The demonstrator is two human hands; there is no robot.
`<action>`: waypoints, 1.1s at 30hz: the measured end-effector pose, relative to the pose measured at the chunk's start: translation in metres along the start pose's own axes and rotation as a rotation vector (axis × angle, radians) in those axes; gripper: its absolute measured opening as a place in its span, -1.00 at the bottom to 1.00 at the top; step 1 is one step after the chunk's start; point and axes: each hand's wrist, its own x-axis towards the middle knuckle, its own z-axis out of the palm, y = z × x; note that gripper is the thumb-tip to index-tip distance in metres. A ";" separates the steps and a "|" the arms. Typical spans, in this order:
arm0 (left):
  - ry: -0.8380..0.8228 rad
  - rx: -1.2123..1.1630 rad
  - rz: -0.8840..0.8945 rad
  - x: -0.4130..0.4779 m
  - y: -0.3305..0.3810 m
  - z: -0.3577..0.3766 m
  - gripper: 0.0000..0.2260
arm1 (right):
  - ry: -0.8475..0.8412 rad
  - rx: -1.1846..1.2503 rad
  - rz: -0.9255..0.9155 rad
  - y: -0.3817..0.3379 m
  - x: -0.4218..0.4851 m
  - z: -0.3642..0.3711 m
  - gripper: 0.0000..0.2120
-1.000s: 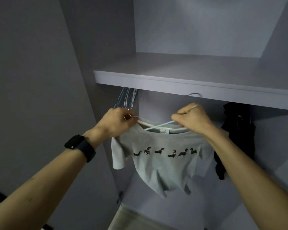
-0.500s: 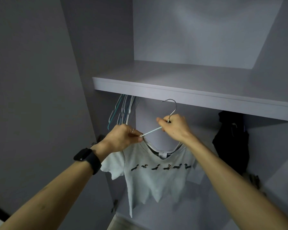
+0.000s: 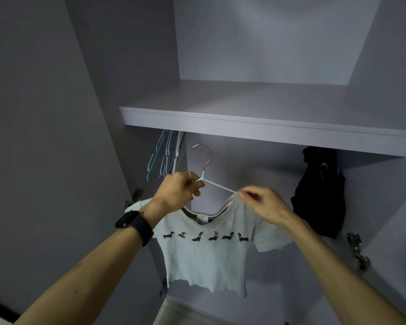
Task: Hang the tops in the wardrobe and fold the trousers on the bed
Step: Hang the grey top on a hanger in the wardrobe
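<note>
A pale grey short T-shirt (image 3: 206, 259) with a row of small dogs across the chest hangs on a white wire hanger (image 3: 217, 185) inside the wardrobe. My left hand (image 3: 177, 192) grips the hanger just below its metal hook (image 3: 203, 152), which points up under the shelf and hangs on nothing. My right hand (image 3: 264, 202) pinches the shirt's right shoulder at the neckline, where the hanger's arm enters the cloth.
The wardrobe shelf (image 3: 267, 127) runs across just above the hook. Several empty hangers (image 3: 165, 153) hang bunched at the left under it. A black garment (image 3: 319, 193) hangs at the right. Door hinges (image 3: 358, 250) stick out on the right side panel.
My left hand has taken the hanger's neck, which my right hand held before. My right hand has moved down to the shirt's right shoulder. The shirt now hangs squarer and wider.
</note>
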 end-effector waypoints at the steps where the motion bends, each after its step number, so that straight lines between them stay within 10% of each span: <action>1: -0.031 0.006 -0.004 -0.003 -0.001 0.003 -0.82 | -0.042 0.005 0.012 0.011 -0.006 0.007 -0.82; 11: -0.071 0.021 -0.034 -0.024 -0.027 0.087 -0.80 | 0.163 -0.329 -0.271 0.063 -0.067 0.069 -0.89; 20: -0.348 0.053 0.191 -0.004 -0.049 0.128 -0.77 | 0.225 -0.503 0.111 0.058 -0.130 0.098 -0.89; 33: 0.434 0.526 0.832 0.116 0.052 0.073 -0.25 | 0.211 -0.503 0.832 0.045 -0.060 0.012 -0.82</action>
